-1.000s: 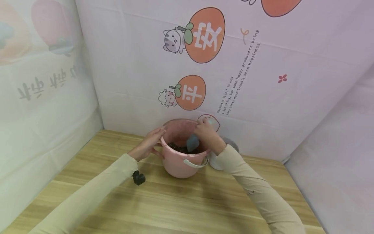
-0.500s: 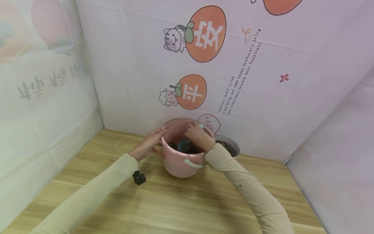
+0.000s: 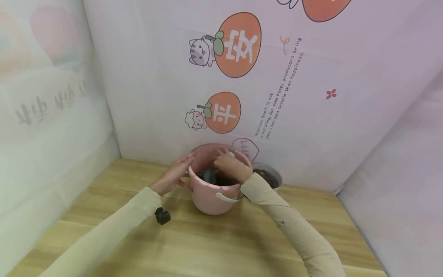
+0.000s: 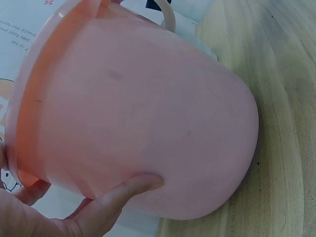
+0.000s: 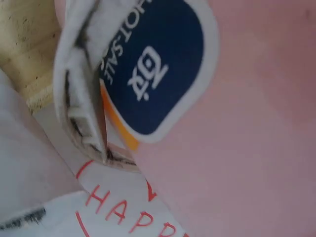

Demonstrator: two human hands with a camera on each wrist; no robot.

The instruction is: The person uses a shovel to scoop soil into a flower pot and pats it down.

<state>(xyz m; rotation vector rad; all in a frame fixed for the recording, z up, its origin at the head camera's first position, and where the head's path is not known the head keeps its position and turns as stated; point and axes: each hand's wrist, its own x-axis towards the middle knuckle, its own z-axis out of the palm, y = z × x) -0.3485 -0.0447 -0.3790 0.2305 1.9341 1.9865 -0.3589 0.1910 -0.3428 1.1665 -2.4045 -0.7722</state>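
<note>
A pink bucket [image 3: 212,200] with dark soil [image 3: 225,181] in it stands upright at the back of the table. My left hand [image 3: 174,173] holds its left side by the rim, and in the left wrist view the thumb [image 4: 140,185] lies along the outer wall. Inside the mouth, my right hand [image 3: 230,165] grips a small blue-grey trowel [image 3: 209,176], its blade down at the soil on the left. The light blue handle end shows above the fist. In the right wrist view only the bucket's outer wall with a dark blue label [image 5: 158,64] shows; the hand is out of sight.
Behind the bucket's right side stands a grey-white pot [image 3: 268,175] with soil in it. The bucket's white handle [image 3: 226,198] hangs at the front. Printed cloth walls [image 3: 294,96] enclose the wooden table [image 3: 194,246] at the back and sides.
My right hand has moved left and lower into the bucket, taking the trowel's blade to the left side of the soil. The pot behind has come into sight. My left hand keeps its hold.
</note>
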